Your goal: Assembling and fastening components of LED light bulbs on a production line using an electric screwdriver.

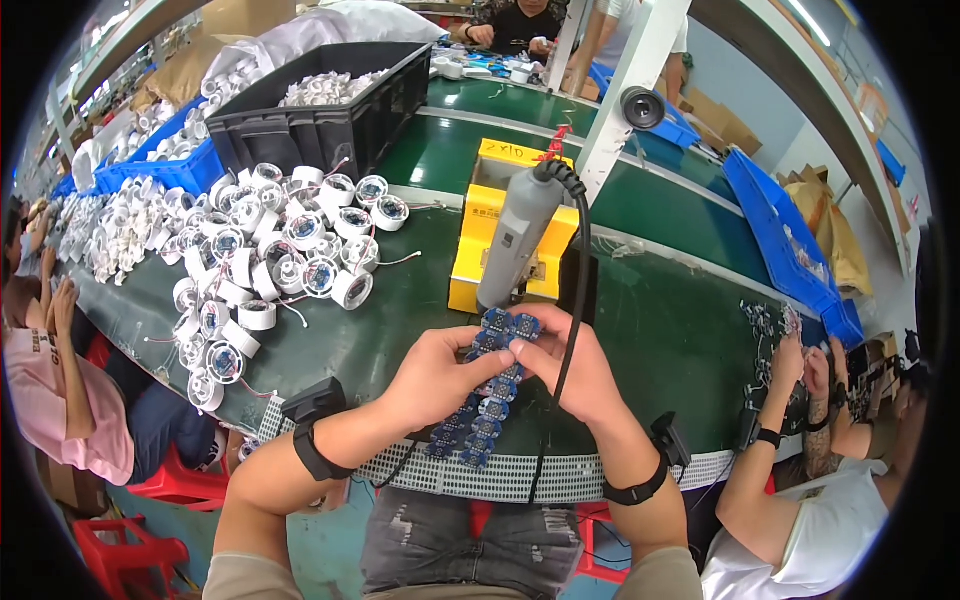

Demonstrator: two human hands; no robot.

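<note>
Green worktop [668, 345] beneath, both hands [437, 378] [580, 375] together pinch blue circuit-board strips [491, 411] (lower ends hanging between them).

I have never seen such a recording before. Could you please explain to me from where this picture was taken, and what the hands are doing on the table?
There is no robot here: these are a person's own bare hands. A wide fisheye camera on the person's head looks down, so straight edges bend near the rim.

The left hand and right hand together hold blue circuit boards, joined in strips that hang toward the table's near edge. On the green work surface, to the left, lies a pile of white round parts, some with blue boards inside. Behind the pile is a black bin. Just beyond the hands is a gray corded tool, perhaps an electric screwdriver, in front of a yellow box. Other people sit nearby.
</note>
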